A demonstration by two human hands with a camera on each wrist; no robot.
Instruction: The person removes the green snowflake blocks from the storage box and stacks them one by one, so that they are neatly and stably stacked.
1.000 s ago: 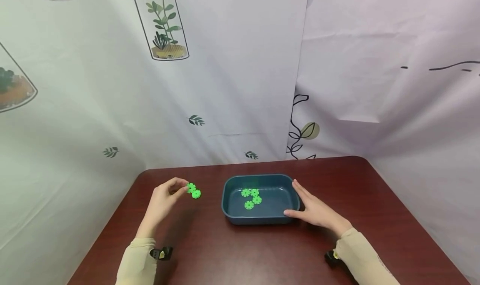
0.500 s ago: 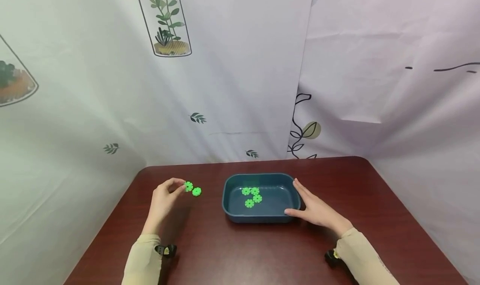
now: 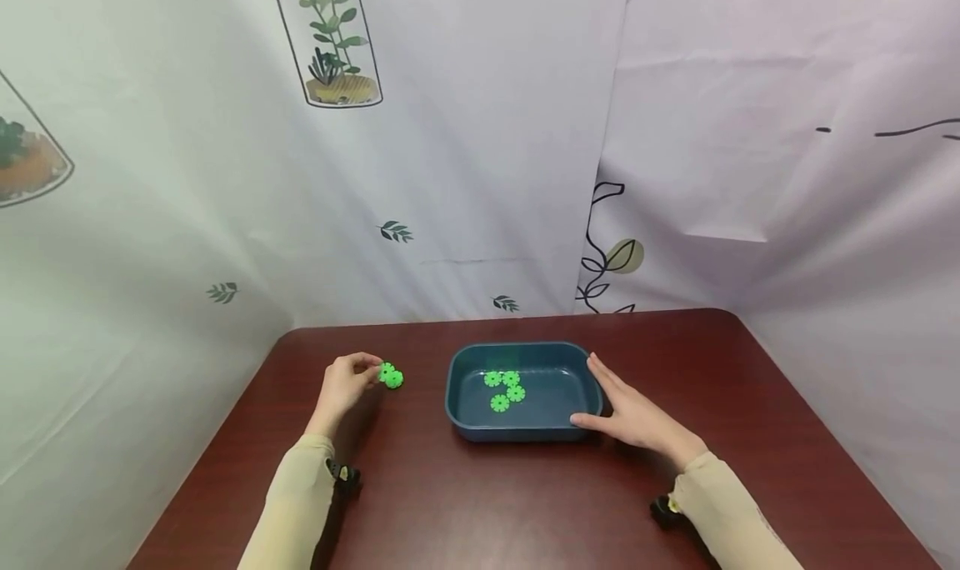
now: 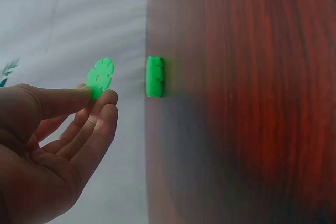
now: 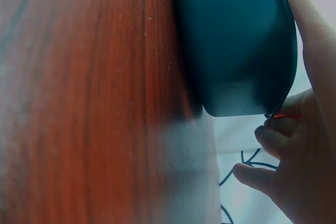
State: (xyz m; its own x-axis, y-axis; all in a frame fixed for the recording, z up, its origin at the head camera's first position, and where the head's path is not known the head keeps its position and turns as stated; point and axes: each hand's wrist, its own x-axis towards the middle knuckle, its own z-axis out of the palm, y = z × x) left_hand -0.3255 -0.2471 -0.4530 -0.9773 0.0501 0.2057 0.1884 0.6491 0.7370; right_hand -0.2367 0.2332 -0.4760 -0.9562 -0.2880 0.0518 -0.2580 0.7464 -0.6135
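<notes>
My left hand (image 3: 347,384) pinches a thin bright green flower-shaped disc (image 4: 103,73) upright between thumb and fingertips. Close to it, a small stack of like green discs (image 4: 155,77) stands on the table; in the head view the held disc overlaps this stack (image 3: 395,380). A dark teal rectangular tray (image 3: 517,434) sits in the middle, with several green discs (image 3: 499,403) lying flat inside near its left end. At the tray's right end rests my right hand (image 3: 633,416), fingers spread out, thumb at the front rim and forefinger along the right rim.
The dark red-brown wooden table (image 3: 480,503) ends at the back against a pale printed cloth (image 3: 480,178). More cloth hangs at both sides. A dark band with a small device (image 3: 347,477) is on the left wrist.
My left hand, holding the disc, first drew slightly left of the stack, then moved back right until the disc overlaps it. The right hand stays at the tray. The head view tilted down slightly.
</notes>
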